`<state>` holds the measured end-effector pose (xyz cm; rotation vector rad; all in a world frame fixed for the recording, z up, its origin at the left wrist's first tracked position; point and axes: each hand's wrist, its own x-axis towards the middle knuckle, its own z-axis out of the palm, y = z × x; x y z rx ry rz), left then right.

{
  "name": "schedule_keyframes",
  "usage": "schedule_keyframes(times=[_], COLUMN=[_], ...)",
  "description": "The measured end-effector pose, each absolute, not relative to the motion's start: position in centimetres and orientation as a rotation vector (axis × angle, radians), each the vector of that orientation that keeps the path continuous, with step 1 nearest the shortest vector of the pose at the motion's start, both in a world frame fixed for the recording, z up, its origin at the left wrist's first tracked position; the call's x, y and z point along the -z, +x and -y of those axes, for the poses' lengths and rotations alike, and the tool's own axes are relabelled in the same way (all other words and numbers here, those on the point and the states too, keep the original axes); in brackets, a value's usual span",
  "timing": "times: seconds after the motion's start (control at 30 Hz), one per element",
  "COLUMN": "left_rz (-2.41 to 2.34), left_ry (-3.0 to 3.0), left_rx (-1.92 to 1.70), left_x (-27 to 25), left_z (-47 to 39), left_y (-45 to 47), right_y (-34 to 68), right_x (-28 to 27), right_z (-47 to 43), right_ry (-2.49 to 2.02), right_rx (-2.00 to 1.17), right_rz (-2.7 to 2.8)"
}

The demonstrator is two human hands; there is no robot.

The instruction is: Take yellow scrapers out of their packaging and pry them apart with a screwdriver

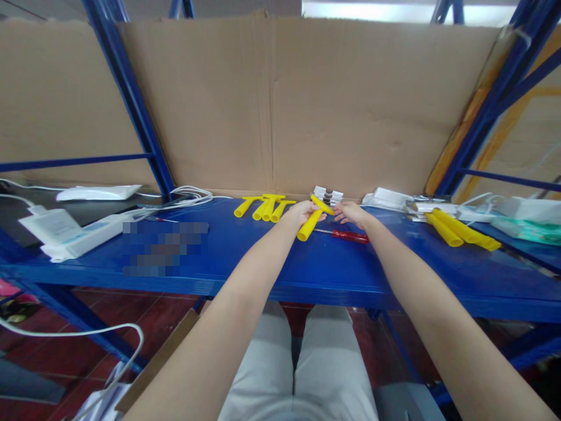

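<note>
My left hand (302, 213) is closed around a yellow T-shaped plastic handle (310, 224), its round tube end pointing down toward me. Close to the right end of the crossbar is my right hand (353, 214), its fingers bent together; anything between them is too small to make out. Under the hands a screwdriver with a red handle (350, 236) lies on the blue shelf (245, 257), its shaft pointing left. Several more yellow T-shaped handles (268, 208) lie in a row left of my left hand. Just behind my hands are white and black small parts (328, 194).
On the right are more yellow handles (445, 228) beside white packets (385, 199) and a green-and-white pack (528, 222). A white power strip (87, 237) with cables (190, 196) occupies the left. Cardboard (350, 105) walls the back between blue posts (131, 99).
</note>
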<state>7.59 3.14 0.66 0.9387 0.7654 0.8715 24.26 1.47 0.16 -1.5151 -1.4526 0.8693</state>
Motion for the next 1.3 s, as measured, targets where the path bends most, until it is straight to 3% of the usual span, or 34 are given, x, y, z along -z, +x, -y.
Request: schedule_keyframes(times=[0.37, 1.3], left_rz=[-0.76, -0.769], left_ry=[0.845, 0.814], left_rx=[-0.831, -0.873], left_x=[0.3, 0.8], left_z=[-4.3, -4.2], left_y=[8.3, 8.3], right_y=[24.8, 24.6], right_x=[-0.3, -0.4], right_z=[-2.3, -2.3], right_ry=[-1.356, -1.381], right_rx=[-1.282, -1.244], right_rz=[1.109, 1.172])
